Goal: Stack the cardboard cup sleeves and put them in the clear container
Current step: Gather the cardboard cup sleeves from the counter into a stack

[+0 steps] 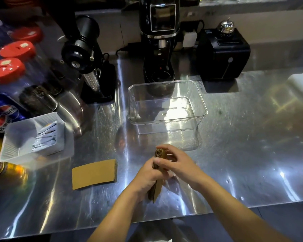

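Note:
A stack of brown cardboard cup sleeves (158, 154) stands on edge on the steel counter, pressed between both hands. My left hand (148, 179) grips its left side and my right hand (175, 163) wraps over its top and right side. The hands hide most of the stack. One more flat sleeve (94, 173) lies alone on the counter to the left of the hands. The clear container (202, 109) stands just behind the hands, with nothing in it.
A white basket (12, 145) with blue sachets sits at the left, with red-lidded jars (6, 70) and cans behind it. Two black grinders (87, 55) (160, 42) and a black box (222, 53) stand at the back. The counter's front edge (252, 205) runs below.

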The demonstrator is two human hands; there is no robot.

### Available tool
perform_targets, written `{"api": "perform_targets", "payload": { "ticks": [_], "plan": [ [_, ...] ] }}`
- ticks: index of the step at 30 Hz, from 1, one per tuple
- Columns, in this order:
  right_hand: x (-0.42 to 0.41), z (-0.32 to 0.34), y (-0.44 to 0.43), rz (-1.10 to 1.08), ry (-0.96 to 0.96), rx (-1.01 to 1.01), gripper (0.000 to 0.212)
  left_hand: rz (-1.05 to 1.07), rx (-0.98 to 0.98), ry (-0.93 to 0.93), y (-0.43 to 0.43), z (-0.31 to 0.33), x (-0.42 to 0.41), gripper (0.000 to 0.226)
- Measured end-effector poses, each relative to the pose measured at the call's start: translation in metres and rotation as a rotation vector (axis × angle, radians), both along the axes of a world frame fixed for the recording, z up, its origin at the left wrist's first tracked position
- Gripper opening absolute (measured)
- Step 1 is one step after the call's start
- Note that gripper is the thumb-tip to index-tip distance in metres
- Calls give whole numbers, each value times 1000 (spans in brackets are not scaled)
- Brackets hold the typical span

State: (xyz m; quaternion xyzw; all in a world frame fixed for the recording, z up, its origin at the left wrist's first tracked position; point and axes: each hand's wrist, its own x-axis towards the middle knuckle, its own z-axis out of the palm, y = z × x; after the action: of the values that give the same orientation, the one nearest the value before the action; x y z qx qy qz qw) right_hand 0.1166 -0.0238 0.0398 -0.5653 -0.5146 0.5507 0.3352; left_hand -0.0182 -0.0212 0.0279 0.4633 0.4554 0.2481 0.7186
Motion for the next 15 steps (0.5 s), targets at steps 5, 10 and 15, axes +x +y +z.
{"api": "perform_targets", "payload": {
  "ticks": [5,10,15],
  "plan": [
    [-6,-6,4,-25,41,-20,25,-40,65,138,6,-10,-4,47],
    [-18,-5,15,-72,78,22,12,69,40,162,4,-6,-18,67],
    [-27,-8,23,-226,293,-53,11,-49,126,242,8,0,-52,63]
  ]
}}
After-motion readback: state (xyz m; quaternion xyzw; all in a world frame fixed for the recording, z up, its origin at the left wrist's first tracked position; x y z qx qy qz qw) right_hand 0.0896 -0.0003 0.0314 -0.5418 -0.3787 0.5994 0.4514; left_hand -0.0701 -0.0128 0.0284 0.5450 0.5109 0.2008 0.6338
